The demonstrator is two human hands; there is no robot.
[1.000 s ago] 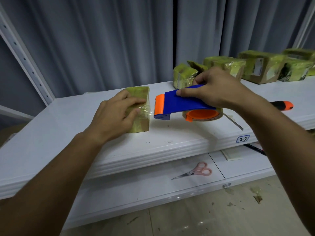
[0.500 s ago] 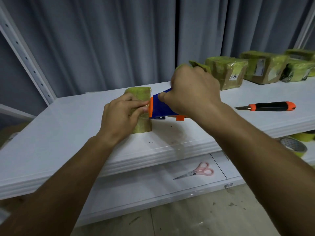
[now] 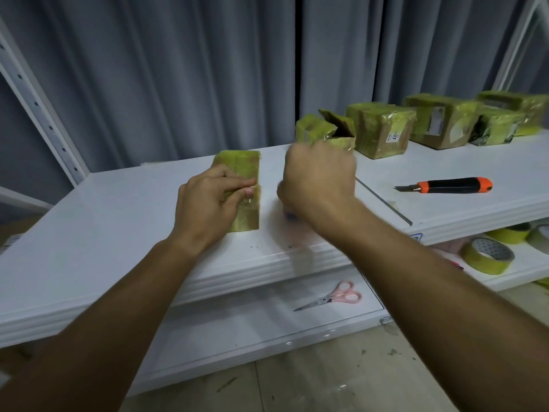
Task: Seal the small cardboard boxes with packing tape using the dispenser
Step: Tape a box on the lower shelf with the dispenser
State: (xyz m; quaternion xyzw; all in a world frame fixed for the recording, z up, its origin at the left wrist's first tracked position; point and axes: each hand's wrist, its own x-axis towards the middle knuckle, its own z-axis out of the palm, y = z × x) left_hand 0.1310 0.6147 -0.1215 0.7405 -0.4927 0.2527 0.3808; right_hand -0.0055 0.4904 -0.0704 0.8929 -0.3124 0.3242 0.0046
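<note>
A small cardboard box (image 3: 242,166) wrapped in yellowish tape stands on the white upper shelf (image 3: 118,221). My left hand (image 3: 208,203) holds it, fingers laid over its top right edge and thumb on its near face. Just right of the box is my right hand (image 3: 319,179), blurred by motion and curled into a fist. Only a blue sliver of the tape dispenser (image 3: 289,216) shows beneath that fist; the rest is hidden. There is a narrow gap between the right hand and the box.
Several taped boxes (image 3: 383,129) line the back right of the shelf, one with an open flap (image 3: 335,123). An orange-black utility knife (image 3: 451,185) lies at right. On the lower shelf are pink scissors (image 3: 335,297) and tape rolls (image 3: 487,258).
My right hand has pulled the dispenser away from the box's right side, a little right and toward me. The left hand stays on the box.
</note>
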